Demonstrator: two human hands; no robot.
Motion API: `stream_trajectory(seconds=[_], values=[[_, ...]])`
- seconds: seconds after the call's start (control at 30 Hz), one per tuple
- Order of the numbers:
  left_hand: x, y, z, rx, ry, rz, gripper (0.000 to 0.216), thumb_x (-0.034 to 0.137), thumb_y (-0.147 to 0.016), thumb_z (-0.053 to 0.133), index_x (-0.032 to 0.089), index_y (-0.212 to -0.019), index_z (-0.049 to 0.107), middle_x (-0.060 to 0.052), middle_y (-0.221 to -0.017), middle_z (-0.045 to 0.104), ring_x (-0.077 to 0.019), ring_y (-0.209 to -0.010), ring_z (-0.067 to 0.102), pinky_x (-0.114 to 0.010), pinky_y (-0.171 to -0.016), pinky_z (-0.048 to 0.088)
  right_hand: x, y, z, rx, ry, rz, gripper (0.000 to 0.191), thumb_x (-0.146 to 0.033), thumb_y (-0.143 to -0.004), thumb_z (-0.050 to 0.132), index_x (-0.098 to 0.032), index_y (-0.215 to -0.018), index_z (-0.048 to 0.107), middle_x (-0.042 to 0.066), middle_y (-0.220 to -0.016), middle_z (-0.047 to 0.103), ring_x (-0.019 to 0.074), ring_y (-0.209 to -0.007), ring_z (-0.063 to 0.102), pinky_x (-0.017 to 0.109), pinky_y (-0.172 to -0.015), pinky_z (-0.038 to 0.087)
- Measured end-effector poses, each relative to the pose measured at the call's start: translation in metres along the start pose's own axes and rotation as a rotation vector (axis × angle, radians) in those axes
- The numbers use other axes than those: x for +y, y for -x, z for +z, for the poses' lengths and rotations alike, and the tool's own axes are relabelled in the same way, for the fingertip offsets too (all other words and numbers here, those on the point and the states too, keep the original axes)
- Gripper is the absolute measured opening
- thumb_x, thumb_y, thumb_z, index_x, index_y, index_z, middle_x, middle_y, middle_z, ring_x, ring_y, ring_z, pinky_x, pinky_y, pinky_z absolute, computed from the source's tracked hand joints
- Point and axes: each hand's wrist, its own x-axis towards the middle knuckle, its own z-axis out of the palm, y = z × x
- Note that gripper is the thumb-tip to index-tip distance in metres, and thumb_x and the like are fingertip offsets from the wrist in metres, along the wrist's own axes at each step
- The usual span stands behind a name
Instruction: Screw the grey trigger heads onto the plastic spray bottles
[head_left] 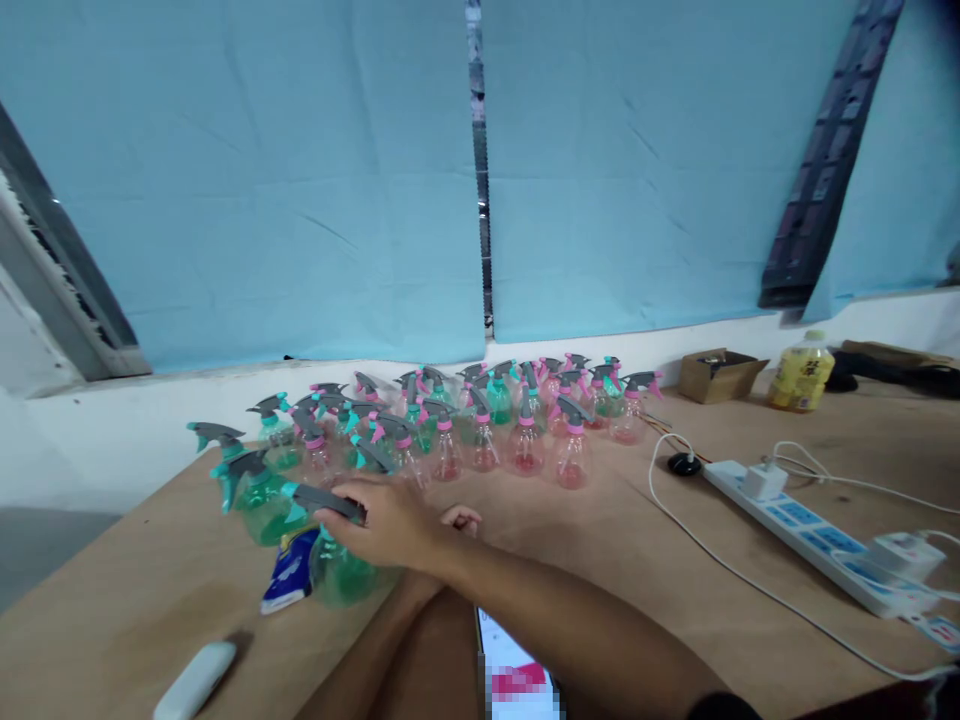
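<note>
Head view, left hand [462, 517] mostly hidden, phone [504, 640] cropped

The spray bottles [527, 455] look glossy clear plastic, the tabletop [600, 530] matt wood, the box [716, 382] dull cardboard.

Wooden table [615, 535], curtains [315, 190] (light blue)

The right forearm [559, 612] partly hides the left hand [463, 517]
</note>
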Motion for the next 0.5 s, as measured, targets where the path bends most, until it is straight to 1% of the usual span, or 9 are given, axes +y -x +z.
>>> stream_trajectory(seconds=[0.1,0.2,0.27,0.37,0.43,0.5], values=[[-0.006,-0.001,0.003,0.019,0.064,0.025,0.022,0.04,-0.076,0.066,0.019,-0.081,0.063,0.001,-0.065,0.057,-0.0141,-0.063,0.053,-0.027,-0.061,0.04,0.005,0.001,0.006,-0.014,0.023,0.017,0.02,-0.039,-0.093,0.053,-0.022,-0.088,0.063,0.0,-0.09,0.066,0.0116,-0.083,0.057,0.022,-0.071,0.037],[-0.009,0.0,0.005,0.024,0.158,0.077,0.02,0.037,-0.073,0.067,0.018,-0.079,0.063,0.0,-0.067,0.058,-0.014,-0.065,0.051,-0.026,-0.062,0.038,0.009,0.0,0.007,-0.039,0.022,0.065,0.021,-0.04,-0.093,0.053,-0.022,-0.089,0.063,-0.001,-0.087,0.065,0.0108,-0.077,0.056,0.022,-0.066,0.035],[-0.008,0.0,0.005,-0.001,0.236,0.091,0.016,0.032,-0.072,0.065,0.018,-0.08,0.064,-0.001,-0.068,0.059,-0.0145,-0.066,0.051,-0.026,-0.062,0.039,0.01,-0.001,0.006,-0.112,0.024,0.117,0.028,-0.045,-0.092,0.052,-0.021,-0.084,0.062,-0.002,-0.078,0.062,0.0106,-0.07,0.053,0.022,-0.06,0.031],[-0.003,0.002,0.004,-0.051,0.307,0.067,0.01,0.026,-0.073,0.061,0.019,-0.079,0.065,-0.002,-0.067,0.059,-0.0154,-0.065,0.052,-0.027,-0.061,0.039,0.011,-0.002,0.002,-0.26,0.02,0.192,0.04,-0.057,-0.09,0.049,-0.02,-0.078,0.061,-0.002,-0.069,0.058,0.0108,-0.061,0.049,0.023,-0.053,0.028],[0.002,0.004,0.004,-0.053,0.319,0.061,0.008,0.023,-0.072,0.059,0.02,-0.077,0.064,-0.002,-0.065,0.06,-0.0159,-0.065,0.053,-0.027,-0.061,0.039,0.011,-0.001,-0.001,-0.32,0.01,0.215,0.044,-0.06,-0.089,0.048,-0.02,-0.081,0.062,-0.001,-0.07,0.059,0.0116,-0.061,0.05,0.023,-0.053,0.029],[0.008,0.006,0.004,-0.041,0.319,0.052,0.008,0.019,-0.071,0.059,0.02,-0.076,0.065,-0.002,-0.063,0.061,-0.0167,-0.066,0.055,-0.027,-0.062,0.041,0.009,0.002,-0.003,-0.34,-0.002,0.216,0.043,-0.062,-0.087,0.051,-0.021,-0.092,0.064,0.0,-0.074,0.062,0.0127,-0.064,0.054,0.023,-0.054,0.032]])
